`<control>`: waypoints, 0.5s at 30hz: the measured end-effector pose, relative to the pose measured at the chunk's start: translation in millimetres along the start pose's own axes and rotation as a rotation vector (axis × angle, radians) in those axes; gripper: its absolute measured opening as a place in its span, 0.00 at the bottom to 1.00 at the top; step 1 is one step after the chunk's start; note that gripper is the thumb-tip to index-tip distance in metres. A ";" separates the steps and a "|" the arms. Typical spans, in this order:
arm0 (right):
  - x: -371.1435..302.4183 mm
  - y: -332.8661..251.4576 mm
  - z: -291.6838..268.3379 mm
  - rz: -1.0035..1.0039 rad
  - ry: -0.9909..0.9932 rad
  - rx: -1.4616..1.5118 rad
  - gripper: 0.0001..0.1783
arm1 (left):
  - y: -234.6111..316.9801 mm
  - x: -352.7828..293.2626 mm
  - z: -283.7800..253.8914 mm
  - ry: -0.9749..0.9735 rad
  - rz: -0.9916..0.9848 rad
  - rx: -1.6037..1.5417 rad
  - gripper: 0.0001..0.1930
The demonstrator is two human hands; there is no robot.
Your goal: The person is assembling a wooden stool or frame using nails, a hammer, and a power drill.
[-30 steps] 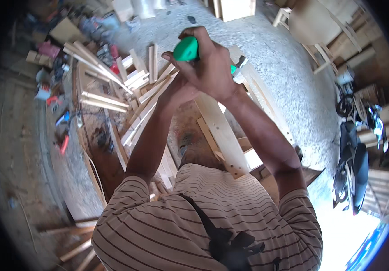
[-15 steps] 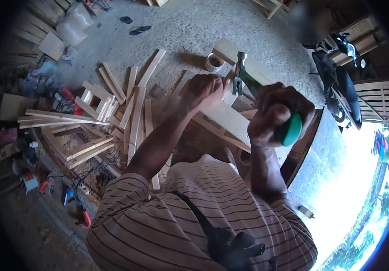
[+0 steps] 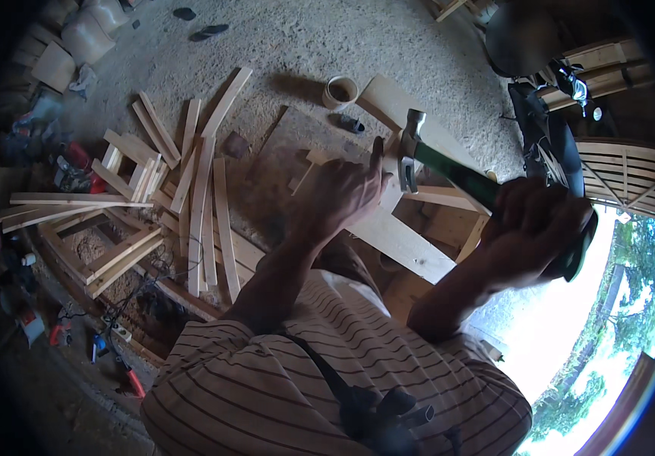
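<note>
My right hand (image 3: 536, 232) is wrapped round the green handle of a claw hammer (image 3: 449, 171). Its metal head points left, just beside my left hand (image 3: 343, 190). My left hand is closed at a pale wooden assembly, with one finger sticking up; whatever its fingers grip is hidden. Below the hammer head, a pale board (image 3: 403, 243) of this assembly slants toward the right. Another wide board (image 3: 388, 99) reaches away behind the hammer.
A whitish tub (image 3: 340, 93) stands beyond my hands, with a small dark object (image 3: 348, 123) near it. Several loose wood strips (image 3: 202, 205) lie at left, by a wooden frame (image 3: 126, 258). A motorbike (image 3: 544, 129) is parked at right. Power cords (image 3: 126, 304) trail at lower left.
My right hand has moved right with the hammer, whose handle now shows at greater length. My left hand stays by the wood, one finger now raised. The whole view has shifted.
</note>
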State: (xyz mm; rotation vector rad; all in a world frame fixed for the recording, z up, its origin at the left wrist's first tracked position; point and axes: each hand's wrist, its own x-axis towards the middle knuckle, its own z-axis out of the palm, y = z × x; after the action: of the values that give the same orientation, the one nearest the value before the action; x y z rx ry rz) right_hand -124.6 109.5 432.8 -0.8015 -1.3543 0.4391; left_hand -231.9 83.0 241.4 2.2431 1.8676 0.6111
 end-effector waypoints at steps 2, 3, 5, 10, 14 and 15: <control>24.4 11.4 16.0 0.074 0.023 -0.021 0.20 | 2.0 0.8 -5.5 -0.168 -0.034 -0.027 0.33; 35.7 21.7 21.0 0.241 0.052 -0.037 0.17 | 2.4 0.8 -7.6 -0.148 -0.028 -0.041 0.33; 70.9 39.5 29.0 0.283 -0.085 0.085 0.14 | 2.9 2.8 -8.4 -0.143 0.001 -0.061 0.33; 77.3 35.4 36.6 0.288 -0.207 0.084 0.14 | 0.7 5.1 -1.1 -0.105 -0.022 -0.092 0.32; 56.2 14.6 31.9 0.150 -0.147 0.120 0.15 | -3.9 2.3 2.0 -0.122 0.010 -0.083 0.31; 47.3 0.2 38.4 0.130 -0.094 -0.004 0.15 | -3.8 2.7 2.4 -0.095 0.013 -0.104 0.31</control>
State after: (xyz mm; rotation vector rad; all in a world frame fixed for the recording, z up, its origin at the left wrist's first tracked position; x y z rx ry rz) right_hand -152.6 152.5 465.7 -0.8841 -1.3947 0.5820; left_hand -234.0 86.7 238.3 2.1810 1.7368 0.5793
